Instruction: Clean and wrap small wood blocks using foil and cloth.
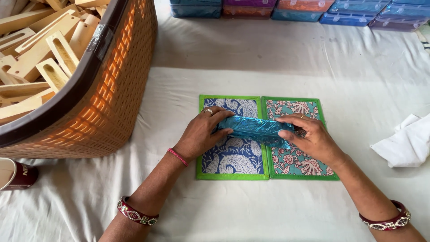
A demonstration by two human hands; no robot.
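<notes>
The surface point(277, 210) is covered with a creased white cloth. On it lies an open, green-edged fabric folder point(233, 166), one panel blue paisley, the other teal floral. Across the fold rests a shiny blue foil-wrapped oblong packet point(253, 127).

Risk, as judged: the foil looks slick, and the packet straddles the fold. Uneven pressure from either side could skew it or crumple the wrapping.

Grip: the left hand point(201, 132) is curled closed around the packet's left end, thumb underneath. The right hand point(311, 136) lies over the right end with fingers bent, pressing more than clasping.

Nearby stand an orange woven plastic basket point(112, 89) of slotted wooden pieces point(53, 67), a folded white cloth point(405, 143), and stacked coloured boxes point(304, 6).
</notes>
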